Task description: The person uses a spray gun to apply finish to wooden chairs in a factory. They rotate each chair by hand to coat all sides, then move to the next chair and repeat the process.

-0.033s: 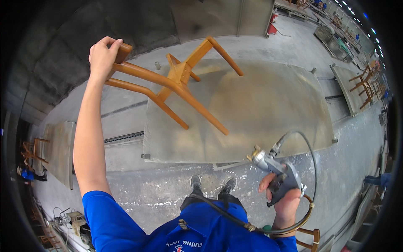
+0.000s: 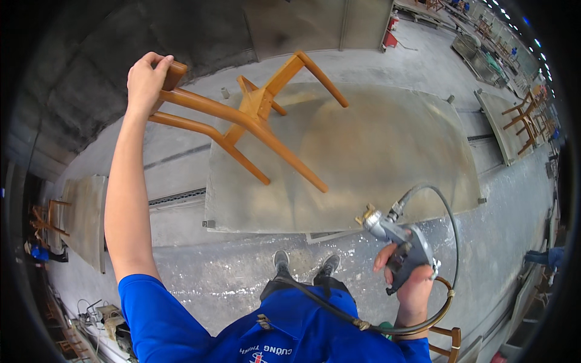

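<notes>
My left hand [image 2: 148, 81], at the end of my outstretched arm, grips the top back rail [image 2: 174, 77] of a brown wooden chair frame [image 2: 257, 112]. The frame is tipped over, with its legs slanting above a large stained board. No seat pad shows on it. My right hand [image 2: 411, 284] is wrapped round the handle of a metal spray gun [image 2: 396, 239]. The gun's brass nozzle points up and left, apart from the chair. A dark hose [image 2: 452, 242] loops from the gun round past my right forearm and across my waist.
The flat board [image 2: 387, 145] lies ahead of my feet. Smaller boards with wooden chairs stand at the left [image 2: 85, 224] and right [image 2: 499, 121]. A dark wall panel [image 2: 181, 30] rises at the far left. Other people in blue appear at both sides.
The spray gun in my right hand has moved slightly up. My left hand keeps its grip on the chair frame, which looks almost unmoved.
</notes>
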{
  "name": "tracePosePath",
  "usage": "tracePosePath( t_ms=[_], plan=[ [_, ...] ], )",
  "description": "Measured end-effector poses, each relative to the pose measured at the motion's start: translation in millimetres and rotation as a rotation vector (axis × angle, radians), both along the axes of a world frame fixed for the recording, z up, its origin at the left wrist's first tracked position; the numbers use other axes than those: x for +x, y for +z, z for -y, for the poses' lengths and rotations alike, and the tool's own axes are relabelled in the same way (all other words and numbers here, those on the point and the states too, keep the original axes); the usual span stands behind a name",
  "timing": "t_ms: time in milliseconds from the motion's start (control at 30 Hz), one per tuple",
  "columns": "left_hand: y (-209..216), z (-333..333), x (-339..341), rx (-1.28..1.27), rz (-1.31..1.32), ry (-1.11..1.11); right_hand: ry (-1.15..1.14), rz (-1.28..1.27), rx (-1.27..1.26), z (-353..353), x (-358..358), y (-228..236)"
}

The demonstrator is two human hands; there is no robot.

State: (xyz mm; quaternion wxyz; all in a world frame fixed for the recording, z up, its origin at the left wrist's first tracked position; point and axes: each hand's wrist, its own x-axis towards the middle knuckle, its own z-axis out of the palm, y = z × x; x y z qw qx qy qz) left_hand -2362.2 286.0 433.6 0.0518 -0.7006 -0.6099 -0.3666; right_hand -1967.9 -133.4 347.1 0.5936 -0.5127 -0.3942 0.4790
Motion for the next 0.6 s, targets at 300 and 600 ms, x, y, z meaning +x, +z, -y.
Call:
tracePosePath(
  t_ms=[300, 600],
  plan=[
    [-13.7, -13.3, 2.6, 0.024, 0.136, -0.01, -0.089, 0.208, -0.348, 16.3, 74.3, -41.1],
    [-50.5, -39.9, -36.7, 0.17, 0.378, -0.08, -0.307, 0.138, -0.547, 35.2, 79.7, -70.7]
  ],
)
